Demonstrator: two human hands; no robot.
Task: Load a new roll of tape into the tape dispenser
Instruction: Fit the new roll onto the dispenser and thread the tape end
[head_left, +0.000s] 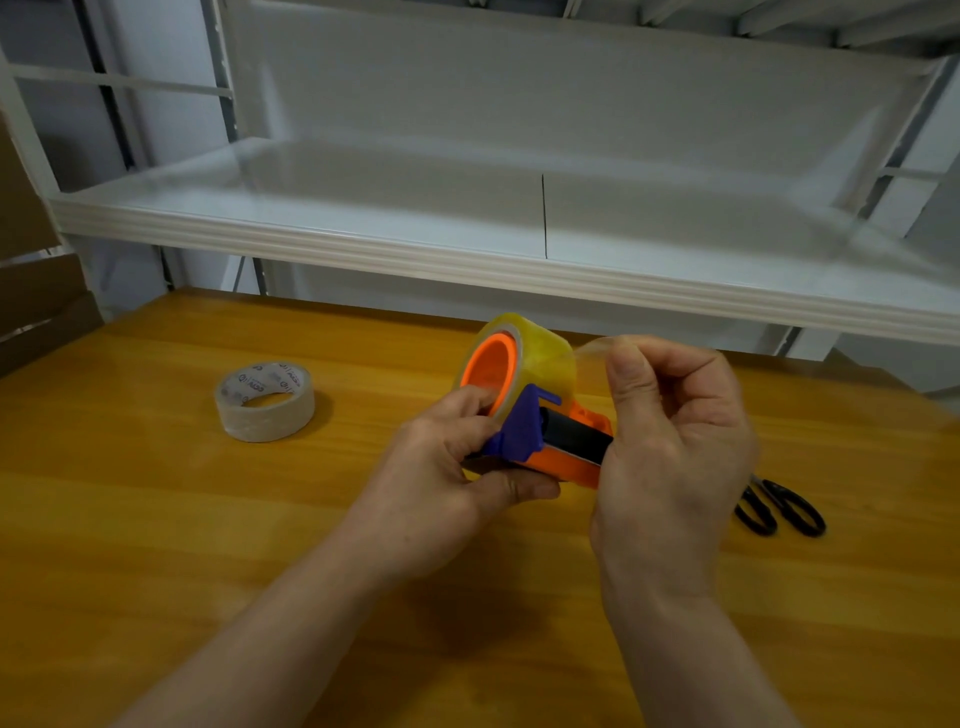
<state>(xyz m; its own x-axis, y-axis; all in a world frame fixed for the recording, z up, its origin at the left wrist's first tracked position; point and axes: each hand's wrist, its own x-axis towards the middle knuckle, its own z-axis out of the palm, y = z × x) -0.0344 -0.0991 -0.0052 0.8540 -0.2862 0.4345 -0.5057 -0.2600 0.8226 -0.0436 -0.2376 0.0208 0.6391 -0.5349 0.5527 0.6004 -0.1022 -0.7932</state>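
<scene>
The wooden counter (156, 519) stands below a white shelf (363, 244). Above the counter's middle, the left grip (441, 483) curls round the orange-and-blue tape dispenser (519, 436), which bears the yellowish tape roll (545, 358) on its hub. The right grip (675, 447) pinches the roll's free end (592, 351) between thumb and fingers. A second roll (265, 402) lies toward the left edge, scissors (779, 509) toward the right edge.

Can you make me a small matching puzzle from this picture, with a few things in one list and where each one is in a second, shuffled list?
Things:
1. scissors
2. spare tape roll
3. tape dispenser
4. loose tape end

Places:
A. gripped by the left hand
B. lying on the table, left of both hands
C. pinched by the right hand
D. on the table, right of both hands

Pairs: 1-D, 2-B, 3-A, 4-C
</scene>
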